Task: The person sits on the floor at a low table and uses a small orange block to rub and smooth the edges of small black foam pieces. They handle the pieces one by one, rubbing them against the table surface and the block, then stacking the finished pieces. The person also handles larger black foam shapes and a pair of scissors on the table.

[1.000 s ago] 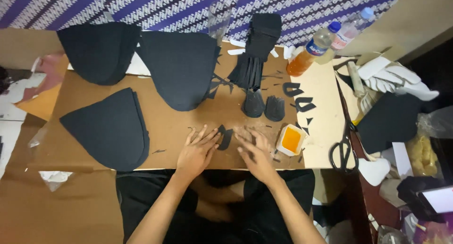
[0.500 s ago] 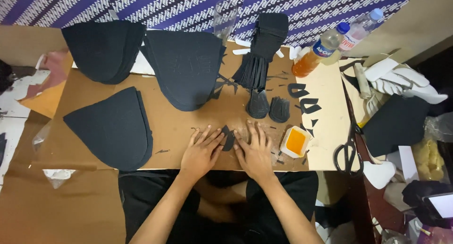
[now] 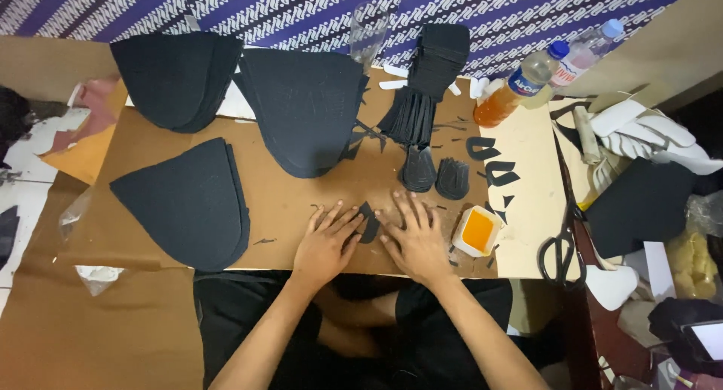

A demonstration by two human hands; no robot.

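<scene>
While both my hands lie flat with fingers spread on the cardboard surface (image 3: pixel 226 186), my left hand (image 3: pixel 325 243) and right hand (image 3: pixel 416 239) press a small black piece (image 3: pixel 369 224) between them, beside the glue tub (image 3: pixel 477 230).

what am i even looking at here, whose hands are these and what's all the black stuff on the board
There is no machine here. The picture comes from a camera worn on a person's head, looking straight down at their own two bare hands. The left hand and the right hand lie flat on a brown cardboard sheet, pressing on a small black cut piece between them. Neither hand grips it; they touch it with their fingers.

Around them lie stacks of large black curved pieces, two smaller black ribbed pieces and thin black offcuts. Right of the right hand stands a small white tub of orange paste, then black scissors. At the far edge lie two plastic bottles, one holding orange liquid.
</scene>
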